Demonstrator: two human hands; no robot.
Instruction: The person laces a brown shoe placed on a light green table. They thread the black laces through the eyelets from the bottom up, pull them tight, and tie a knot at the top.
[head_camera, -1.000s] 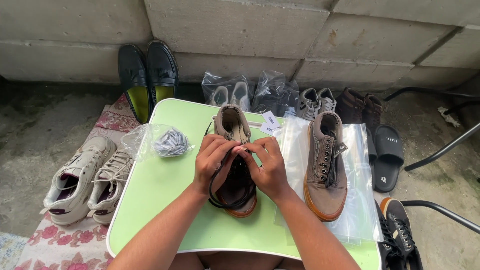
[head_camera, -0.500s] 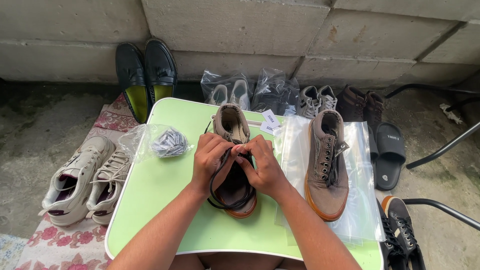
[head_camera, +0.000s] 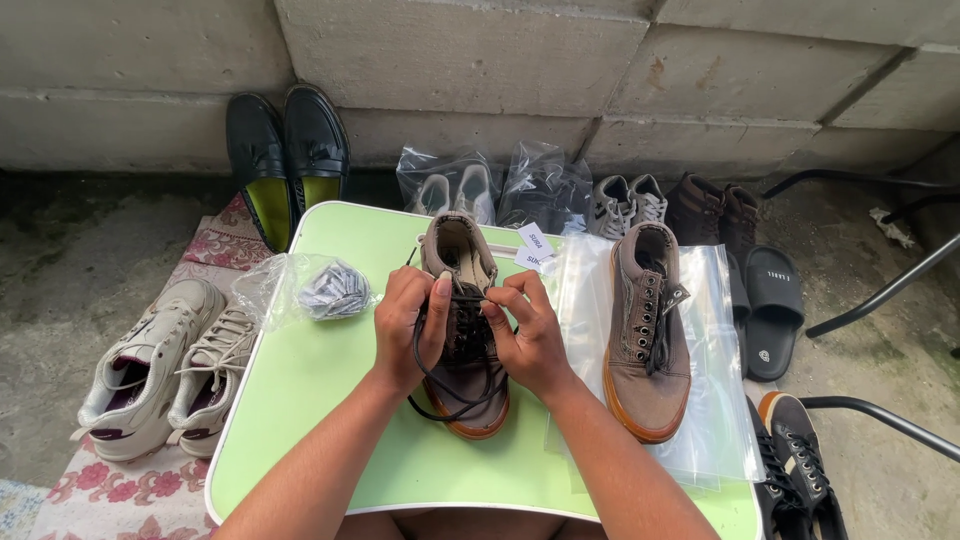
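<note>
A brown low-top shoe (head_camera: 463, 262) with a tan sole lies on the light green table (head_camera: 320, 400), toe toward me. Both hands rest over its eyelets. My left hand (head_camera: 405, 325) pinches the dark lace (head_camera: 440, 410), which loops down around the toe. My right hand (head_camera: 530, 335) grips the lace at the tongue from the other side. The matching brown shoe (head_camera: 645, 335) lies to the right on a clear plastic bag (head_camera: 715, 420), its eyelets without a lace.
A clear bag of grey laces (head_camera: 330, 290) sits at the table's left. Beige sneakers (head_camera: 165, 365) stand on a floral cloth at left. Black loafers (head_camera: 285, 160), bagged shoes (head_camera: 500, 185), grey sneakers (head_camera: 625, 205), brown boots (head_camera: 715, 210), a black slide (head_camera: 772, 310) line the block wall.
Both hands stay on the brown shoe, fingers shifting slightly along the lace. The shoes and bags have not moved.
</note>
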